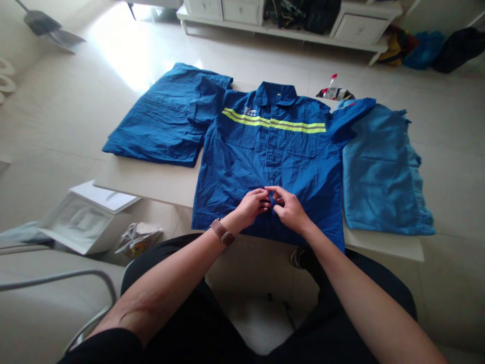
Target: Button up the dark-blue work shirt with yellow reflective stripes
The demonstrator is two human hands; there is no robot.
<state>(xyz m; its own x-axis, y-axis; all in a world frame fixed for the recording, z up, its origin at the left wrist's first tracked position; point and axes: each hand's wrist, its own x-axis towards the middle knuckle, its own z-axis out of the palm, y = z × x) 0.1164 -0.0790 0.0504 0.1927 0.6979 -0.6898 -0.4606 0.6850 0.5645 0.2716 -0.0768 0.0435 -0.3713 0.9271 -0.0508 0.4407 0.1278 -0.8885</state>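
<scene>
A dark blue work shirt with a yellow reflective stripe across the chest lies flat, front up, on a low white table. Its collar points away from me. My left hand, with a brown watch on the wrist, pinches the shirt's front placket near the hem. My right hand meets it from the right and pinches the same strip of cloth. The fingertips of both hands touch at the middle of the shirt.
Folded dark blue trousers lie to the shirt's left and a lighter blue garment to its right. A small plastic packet sits beyond. A white box stands on the floor left. A white cabinet lines the far wall.
</scene>
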